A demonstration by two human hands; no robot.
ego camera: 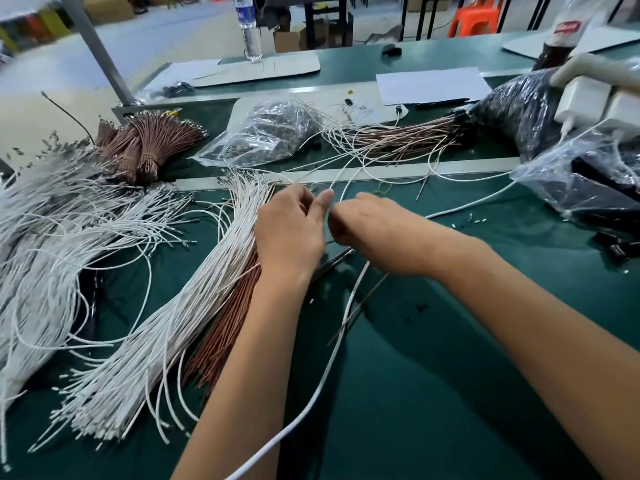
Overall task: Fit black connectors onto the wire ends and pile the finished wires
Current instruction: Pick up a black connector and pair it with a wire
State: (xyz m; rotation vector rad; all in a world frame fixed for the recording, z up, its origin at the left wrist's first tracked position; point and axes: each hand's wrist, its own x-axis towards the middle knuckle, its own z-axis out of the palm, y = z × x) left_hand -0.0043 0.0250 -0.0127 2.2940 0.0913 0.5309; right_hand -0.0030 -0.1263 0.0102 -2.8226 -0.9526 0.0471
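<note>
I see left hand (289,230) fingers curled, pinching something small I cannot make out | right hand (367,230) fingers curled under, grip unclear | white wire bundle (207,289) beside left wrist on green desk (450,341) | finished wires (398,136) piled beyond

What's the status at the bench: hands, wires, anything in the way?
Left hand and right hand together, pinching thin wire ends. Supply bundle under left wrist. Finished pile beyond. Nothing blocking.

No label reads clearly (the water bottle (248,27) print is blurred).
</note>
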